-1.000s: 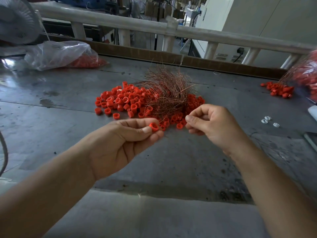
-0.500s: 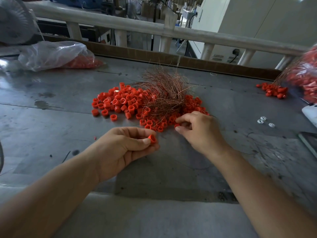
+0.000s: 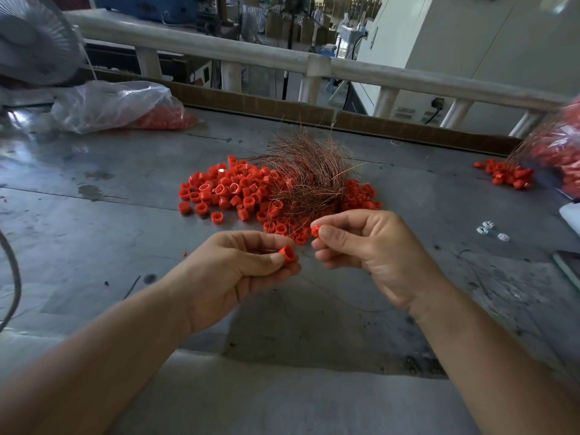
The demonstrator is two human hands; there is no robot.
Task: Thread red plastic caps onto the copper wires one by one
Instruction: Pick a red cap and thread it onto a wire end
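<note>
Two hands, left [image 3: 238,277] right [image 3: 373,249], one red cap each [image 3: 288,254] [image 3: 314,230]

Two grips, each pinching a cap, over a grey worktop [image 3: 94,240].

At mid-frame the left grip [image 3: 238,271] pinches a red cap [image 3: 288,254] between thumb and forefinger, open end turned to the right. Just beside it, the right grip [image 3: 370,249] pinches a second cap [image 3: 315,230] at its fingertips. Above them a loose pile of caps [image 3: 226,196] lies spread on the worktop, with a tangle of copper wires [image 3: 309,177] resting on its right part. A clear bag [image 3: 116,105] holding more red caps lies at upper left below a fan [image 3: 34,39]. A smaller heap of caps [image 3: 505,175] sits at the right, with three small white pieces [image 3: 489,230] below it.
</note>
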